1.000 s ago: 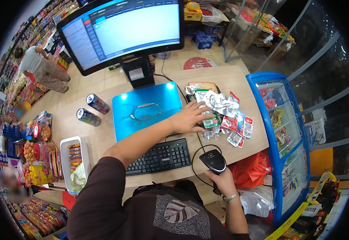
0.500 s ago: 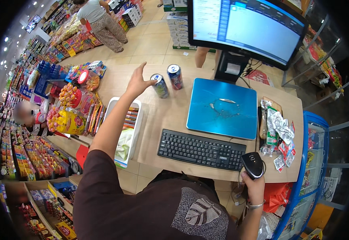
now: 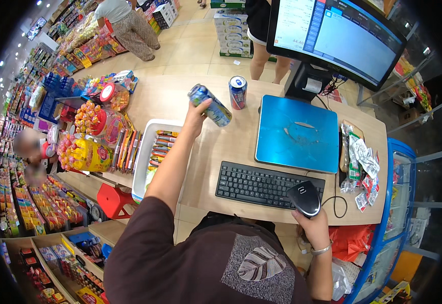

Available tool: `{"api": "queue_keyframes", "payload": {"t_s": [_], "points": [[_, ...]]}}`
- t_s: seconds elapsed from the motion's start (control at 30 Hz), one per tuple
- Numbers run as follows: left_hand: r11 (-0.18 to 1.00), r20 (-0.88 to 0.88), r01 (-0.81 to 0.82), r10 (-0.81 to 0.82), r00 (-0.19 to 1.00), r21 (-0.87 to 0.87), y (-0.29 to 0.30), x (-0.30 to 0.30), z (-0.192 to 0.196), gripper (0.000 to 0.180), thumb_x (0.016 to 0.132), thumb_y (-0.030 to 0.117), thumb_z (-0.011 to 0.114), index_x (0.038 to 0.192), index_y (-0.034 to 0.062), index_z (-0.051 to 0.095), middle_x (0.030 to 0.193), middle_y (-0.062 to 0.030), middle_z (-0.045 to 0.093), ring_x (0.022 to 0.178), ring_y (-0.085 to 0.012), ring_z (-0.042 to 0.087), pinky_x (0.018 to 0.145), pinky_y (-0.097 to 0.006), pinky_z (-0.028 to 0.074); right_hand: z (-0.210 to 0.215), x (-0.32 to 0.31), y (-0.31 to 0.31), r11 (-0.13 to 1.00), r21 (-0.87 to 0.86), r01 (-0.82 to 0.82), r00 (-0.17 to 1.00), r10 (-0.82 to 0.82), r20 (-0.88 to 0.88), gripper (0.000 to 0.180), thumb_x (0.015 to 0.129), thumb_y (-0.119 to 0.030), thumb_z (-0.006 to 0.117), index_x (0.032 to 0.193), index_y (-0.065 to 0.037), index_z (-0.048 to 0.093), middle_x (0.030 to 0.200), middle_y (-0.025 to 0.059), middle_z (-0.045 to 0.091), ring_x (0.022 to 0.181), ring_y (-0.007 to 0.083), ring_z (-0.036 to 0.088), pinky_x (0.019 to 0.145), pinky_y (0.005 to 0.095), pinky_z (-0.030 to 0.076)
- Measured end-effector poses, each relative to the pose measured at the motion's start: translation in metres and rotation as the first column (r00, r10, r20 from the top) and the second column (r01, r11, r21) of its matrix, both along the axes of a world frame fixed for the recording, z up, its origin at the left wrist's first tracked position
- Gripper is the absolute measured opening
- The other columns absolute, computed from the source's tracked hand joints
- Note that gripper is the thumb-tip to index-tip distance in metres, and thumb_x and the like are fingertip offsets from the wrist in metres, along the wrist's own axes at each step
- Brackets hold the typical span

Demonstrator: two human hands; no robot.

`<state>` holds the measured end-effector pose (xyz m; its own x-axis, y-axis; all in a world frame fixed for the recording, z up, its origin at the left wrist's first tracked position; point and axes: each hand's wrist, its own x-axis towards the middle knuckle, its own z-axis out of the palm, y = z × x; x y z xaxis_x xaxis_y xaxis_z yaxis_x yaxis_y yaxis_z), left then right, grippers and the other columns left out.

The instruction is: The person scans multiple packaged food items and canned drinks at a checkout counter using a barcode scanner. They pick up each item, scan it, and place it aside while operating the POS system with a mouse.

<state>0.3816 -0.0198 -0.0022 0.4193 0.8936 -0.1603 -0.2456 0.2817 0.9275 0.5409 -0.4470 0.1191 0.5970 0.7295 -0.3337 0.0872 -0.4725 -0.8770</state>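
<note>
My left hand [image 3: 195,120] is closed around a blue-and-green drink can [image 3: 217,110], which tilts over the counter [image 3: 200,157]. A second can [image 3: 238,95], blue and red, stands upright just right of it. My right hand [image 3: 314,229] grips a black handheld barcode scanner [image 3: 305,198] over the right end of the black keyboard [image 3: 251,185]. Beyond the keyboard lies a flat blue plate [image 3: 276,147] with scuffs on its top.
A monitor [image 3: 332,38] rises at the back right. Small packets [image 3: 365,157] lie right of the blue plate. Left are a white tray [image 3: 140,167] of stick packs, candy jars [image 3: 91,154] and a red stool [image 3: 113,200]. A person [image 3: 259,38] stands across the counter; another is farther back left.
My left hand has closed on the nearer can, which now tilts and appears lifted. The scanner has moved left, over the keyboard. More of the person across the counter shows.
</note>
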Motion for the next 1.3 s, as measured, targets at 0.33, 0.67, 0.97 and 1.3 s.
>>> {"api": "queue_keyframes", "payload": {"t_s": [0.33, 0.67, 0.97, 1.3], "points": [[0.822, 0.751, 0.486, -0.113, 0.650, -0.298, -0.060, -0.015, 0.085, 0.078, 0.078, 0.060, 0.072, 0.124, 0.0007, 0.052, 0.098, -0.0162, 0.061, 0.094, -0.0299, 0.062, 0.085, -0.043, 0.056, 0.058, -0.024, 0.012, 0.980, 0.055, -0.191, 0.977, 0.184, 0.110, 0.040, 0.072, -0.010, 0.081, 0.106, 0.000, 0.063, 0.098, 0.0132, 0.069, 0.088, 0.0257, 0.068, 0.077, 0.0333, 0.052], [0.580, 0.736, 0.754, -0.357, 0.575, -0.308, -0.128, 0.038, 0.115, 0.087, 0.081, 0.071, 0.059, 0.127, -0.0018, 0.048, 0.104, -0.0201, 0.062, 0.087, -0.0290, 0.067, 0.074, -0.038, 0.062, 0.079, -0.017, 0.001, 0.920, 0.048, -0.390, 0.867, 0.349, 0.355, 0.037, 0.072, -0.016, 0.076, 0.101, -0.002, 0.058, 0.092, 0.0160, 0.059, 0.088, 0.0386, 0.059, 0.072, 0.0435, 0.048], [0.429, 0.627, 0.844, -0.572, 0.529, -0.321, -0.205, 0.125, 0.122, 0.070, 0.092, 0.059, 0.052, 0.127, -0.0016, 0.053, 0.105, -0.0231, 0.065, 0.086, -0.0312, 0.070, 0.071, -0.041, 0.061, 0.085, 0.009, -0.061, 0.956, 0.094, -0.278, 0.906, 0.229, 0.356, 0.036, 0.074, -0.018, 0.076, 0.101, -0.002, 0.058, 0.093, 0.0156, 0.060, 0.086, 0.0375, 0.060, 0.072, 0.0428, 0.049], [0.423, 0.447, 0.819, -0.690, 0.569, -0.388, -0.324, 0.256, 0.138, 0.068, 0.094, 0.058, 0.049, 0.128, -0.0015, 0.053, 0.104, -0.0236, 0.063, 0.082, -0.0300, 0.068, 0.068, -0.040, 0.061, 0.080, 0.124, -0.177, 0.960, 0.154, -0.233, 0.910, 0.160, 0.382, 0.041, 0.071, -0.022, 0.078, 0.101, 0.000, 0.060, 0.092, 0.0170, 0.064, 0.086, 0.0373, 0.063, 0.074, 0.0410, 0.051]]}}
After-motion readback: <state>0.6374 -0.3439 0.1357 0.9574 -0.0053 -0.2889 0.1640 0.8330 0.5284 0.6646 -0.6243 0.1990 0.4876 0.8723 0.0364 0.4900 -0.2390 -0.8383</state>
